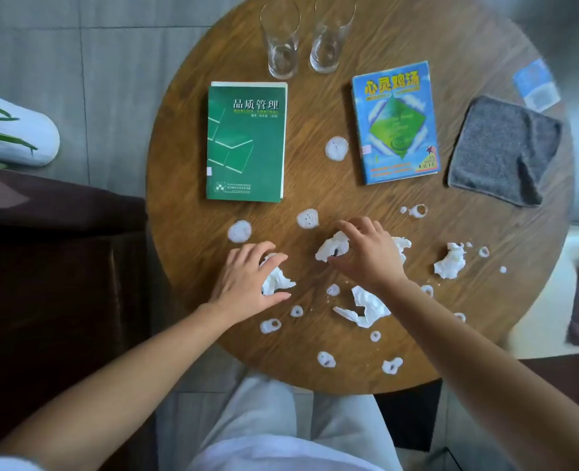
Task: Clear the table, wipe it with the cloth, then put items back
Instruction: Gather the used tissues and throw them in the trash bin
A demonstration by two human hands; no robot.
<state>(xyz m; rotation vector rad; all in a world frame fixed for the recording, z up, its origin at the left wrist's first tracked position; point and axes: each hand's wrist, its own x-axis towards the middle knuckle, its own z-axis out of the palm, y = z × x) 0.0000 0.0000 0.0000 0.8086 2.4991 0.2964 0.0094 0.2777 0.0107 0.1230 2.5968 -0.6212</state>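
Both hands are seen low in the middle of the head view, reaching over the round wooden worktop. A crumpled white tissue is grasped by the left hand, with the fingers curled over it and the thumb below it. A second crumpled tissue is pinched by the right hand, its fingers arched down onto the paper; more white paper shows just past that hand on its right side.

Two further tissue wads are left lying loose: one below the right hand, near the frame's centre, and one further right. Small white foam blobs are scattered over the lower half of the worktop and between the books.

A green book is laid flat at centre left, and a blue book at centre right, well apart from each other. Two clear glasses are stood upright side by side at the top edge, the left glass above the green book and the right glass beside it. The grey cloth is spread flat at the right of the frame, just beside the blue book, with one lower corner folded over. A blurred blue-and-white card is seen above the cloth at the worktop's edge.

A white vase with green leaves is visible at the left edge of the frame.
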